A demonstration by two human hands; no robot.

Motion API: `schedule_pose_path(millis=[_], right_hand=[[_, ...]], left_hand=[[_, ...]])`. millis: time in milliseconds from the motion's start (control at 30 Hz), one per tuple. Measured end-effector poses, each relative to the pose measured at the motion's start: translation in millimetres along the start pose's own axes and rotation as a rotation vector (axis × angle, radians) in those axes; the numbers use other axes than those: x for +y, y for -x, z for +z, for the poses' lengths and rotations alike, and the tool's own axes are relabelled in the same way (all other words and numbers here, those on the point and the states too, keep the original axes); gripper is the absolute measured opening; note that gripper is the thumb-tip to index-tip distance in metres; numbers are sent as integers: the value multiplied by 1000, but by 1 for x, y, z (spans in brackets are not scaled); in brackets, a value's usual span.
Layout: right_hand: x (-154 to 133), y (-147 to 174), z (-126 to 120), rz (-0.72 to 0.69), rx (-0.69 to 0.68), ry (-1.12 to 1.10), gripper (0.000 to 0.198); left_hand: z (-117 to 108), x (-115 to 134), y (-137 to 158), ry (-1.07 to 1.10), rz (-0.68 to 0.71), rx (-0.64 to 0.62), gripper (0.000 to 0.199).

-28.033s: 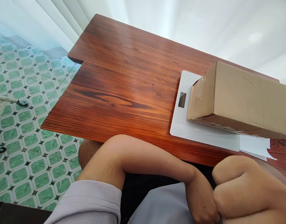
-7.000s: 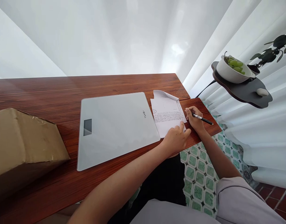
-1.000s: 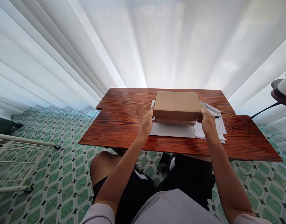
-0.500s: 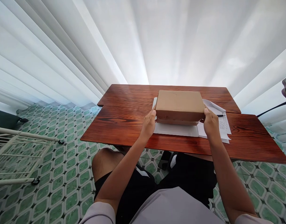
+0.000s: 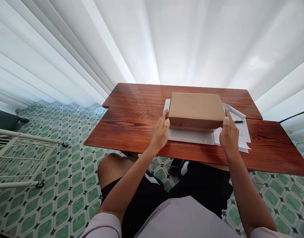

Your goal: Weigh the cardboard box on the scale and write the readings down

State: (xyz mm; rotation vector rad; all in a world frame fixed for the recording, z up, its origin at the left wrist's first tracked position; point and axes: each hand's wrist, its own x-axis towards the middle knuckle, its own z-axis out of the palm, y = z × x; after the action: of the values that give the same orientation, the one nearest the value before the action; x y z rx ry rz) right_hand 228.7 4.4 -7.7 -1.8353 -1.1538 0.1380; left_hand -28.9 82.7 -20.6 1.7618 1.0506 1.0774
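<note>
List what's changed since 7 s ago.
The box moved right, from the table onto the scale. The right hand let go of the pen, now on the paper. The left hand left the paper; both hands flank the box, grip opened, any contact unclear. Scale and paper remain side by side.

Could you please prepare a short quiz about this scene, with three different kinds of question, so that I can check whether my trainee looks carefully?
1. Multiple choice. On which side of the cardboard box, as the person sees it, does the dark pen lie on the papers?
A) left
B) right
C) far side

2. True or false. The left hand and the right hand are at opposite sides of the cardboard box.

3. Fill in one word. A flat white panel sticks out from ____ the cardboard box.

Key: 1. B; 2. True; 3. under
</note>
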Motion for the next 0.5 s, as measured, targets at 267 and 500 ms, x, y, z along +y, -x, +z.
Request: schedule_pose_path(millis=[267, 500], right_hand=[[-27, 25, -9, -687, 177, 6, 25], [-57, 62, 31, -1182, -430, -186, 17]], left_hand=[[-7, 7, 33, -340, 852, 142, 37], [32, 48, 71, 76, 1002, -1269, 26]])
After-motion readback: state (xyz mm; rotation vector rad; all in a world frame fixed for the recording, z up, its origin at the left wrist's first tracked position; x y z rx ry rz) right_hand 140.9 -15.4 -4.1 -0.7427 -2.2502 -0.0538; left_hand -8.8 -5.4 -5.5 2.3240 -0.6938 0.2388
